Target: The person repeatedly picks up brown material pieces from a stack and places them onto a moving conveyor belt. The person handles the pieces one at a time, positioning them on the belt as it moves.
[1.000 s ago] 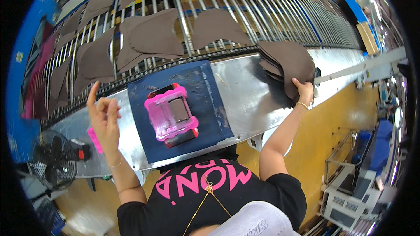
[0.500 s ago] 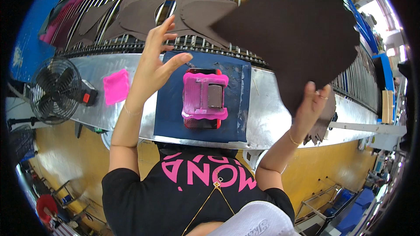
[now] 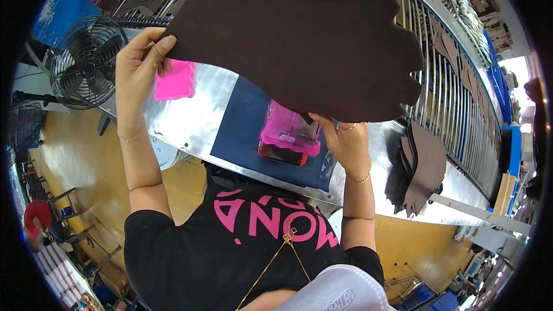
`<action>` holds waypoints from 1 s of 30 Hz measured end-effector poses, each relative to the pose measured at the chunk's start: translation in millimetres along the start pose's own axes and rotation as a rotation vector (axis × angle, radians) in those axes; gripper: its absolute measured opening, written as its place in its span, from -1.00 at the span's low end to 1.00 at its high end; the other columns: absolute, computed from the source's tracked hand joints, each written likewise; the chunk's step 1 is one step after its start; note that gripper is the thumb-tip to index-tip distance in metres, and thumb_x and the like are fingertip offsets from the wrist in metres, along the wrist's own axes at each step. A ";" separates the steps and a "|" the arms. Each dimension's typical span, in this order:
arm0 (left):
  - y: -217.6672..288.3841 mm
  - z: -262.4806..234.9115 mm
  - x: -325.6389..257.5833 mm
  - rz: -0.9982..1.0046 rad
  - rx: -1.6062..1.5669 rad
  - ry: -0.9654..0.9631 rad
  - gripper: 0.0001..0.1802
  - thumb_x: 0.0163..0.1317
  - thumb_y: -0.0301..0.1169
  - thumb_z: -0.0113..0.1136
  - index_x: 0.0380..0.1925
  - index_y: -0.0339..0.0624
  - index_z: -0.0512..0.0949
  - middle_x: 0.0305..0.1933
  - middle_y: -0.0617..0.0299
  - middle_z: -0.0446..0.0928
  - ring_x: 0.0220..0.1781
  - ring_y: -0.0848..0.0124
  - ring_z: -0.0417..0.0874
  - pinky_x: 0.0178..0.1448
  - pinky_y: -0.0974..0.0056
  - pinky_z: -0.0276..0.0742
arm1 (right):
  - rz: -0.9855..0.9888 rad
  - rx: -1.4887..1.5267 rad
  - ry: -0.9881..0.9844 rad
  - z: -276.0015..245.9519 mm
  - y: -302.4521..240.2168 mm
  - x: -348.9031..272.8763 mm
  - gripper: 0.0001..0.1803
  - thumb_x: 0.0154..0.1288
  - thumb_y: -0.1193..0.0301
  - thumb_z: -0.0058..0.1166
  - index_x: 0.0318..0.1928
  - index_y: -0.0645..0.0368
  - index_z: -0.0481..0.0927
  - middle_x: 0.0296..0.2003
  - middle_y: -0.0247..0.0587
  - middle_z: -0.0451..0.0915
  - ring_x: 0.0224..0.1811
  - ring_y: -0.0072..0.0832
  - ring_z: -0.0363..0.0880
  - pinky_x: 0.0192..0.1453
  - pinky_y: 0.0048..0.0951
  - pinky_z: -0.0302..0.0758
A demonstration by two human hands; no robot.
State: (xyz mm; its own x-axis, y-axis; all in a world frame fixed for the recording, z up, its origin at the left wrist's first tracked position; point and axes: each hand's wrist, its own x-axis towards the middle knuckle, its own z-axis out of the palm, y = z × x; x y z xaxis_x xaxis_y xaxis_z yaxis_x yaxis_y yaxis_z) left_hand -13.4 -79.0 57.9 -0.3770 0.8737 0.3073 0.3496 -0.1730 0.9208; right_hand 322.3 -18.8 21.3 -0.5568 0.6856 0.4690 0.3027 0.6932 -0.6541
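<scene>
A large dark brown sheet piece (image 3: 299, 40), leather-like with one notched edge, is stretched between my hands above the table. My left hand (image 3: 141, 63) pinches its pointed left corner between thumb and fingers. At the near edge, my right hand (image 3: 345, 141) grips the same sheet, thumb on the near side. Below the sheet and beside my right hand is a pink-coated device (image 3: 279, 129) with a red and black base, partly covered. It rests on a dark blue mat (image 3: 236, 138). To the right lies a stack of brown cut pieces (image 3: 426, 164).
Beyond the metal table (image 3: 190, 121) runs a rack of metal bars (image 3: 461, 86) carrying more brown pieces. A black fan (image 3: 86, 63) stands at the left, near a pink square pad (image 3: 175, 80). A grey bar (image 3: 478, 213) juts out at the right edge.
The brown sheet has swung left and across the table. My left hand, open and free before, now holds its left corner. My right hand has moved left with the near edge.
</scene>
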 end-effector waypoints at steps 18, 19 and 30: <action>-8.2 37.7 -4.9 -0.111 0.147 -0.421 -0.94 0.21 -0.56 0.12 -0.36 -0.36 0.55 -0.60 0.30 0.49 -0.60 0.62 0.54 -0.57 0.52 0.37 | -0.006 -0.267 -0.050 -38.0 21.0 -54.0 -0.73 -0.16 0.69 0.17 -0.34 0.20 0.60 -0.41 -0.09 0.59 -0.36 -0.14 0.56 -0.26 -0.28 0.51; -9.1 40.2 -7.4 -0.124 0.163 -0.440 -0.94 0.20 -0.56 0.12 -0.36 -0.35 0.55 -0.59 0.29 0.50 -0.59 0.61 0.55 -0.58 0.51 0.37 | 0.015 -0.281 -0.034 -40.2 20.2 -56.8 -0.73 -0.16 0.69 0.17 -0.34 0.21 0.61 -0.39 -0.08 0.60 -0.35 -0.14 0.56 -0.26 -0.29 0.50; 0.3 130.3 -13.4 0.443 0.275 -0.711 -0.90 0.02 -0.46 0.26 -0.44 -0.20 0.58 -0.45 0.18 0.48 -0.41 0.17 0.56 -0.35 0.20 0.46 | 0.414 -0.263 0.186 -82.3 37.4 -145.2 -0.85 0.05 0.62 0.28 -0.32 0.32 0.63 -0.44 -0.30 0.62 -0.41 -0.59 0.49 -0.26 -0.54 0.41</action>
State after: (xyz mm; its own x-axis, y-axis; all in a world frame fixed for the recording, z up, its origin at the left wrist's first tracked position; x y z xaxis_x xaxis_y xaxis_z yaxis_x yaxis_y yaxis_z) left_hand 103.6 -31.6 22.7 0.4332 0.8440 0.3161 0.5656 -0.5277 0.6337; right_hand 478.2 -74.2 -22.5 -0.2098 0.9252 0.3161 0.6658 0.3720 -0.6468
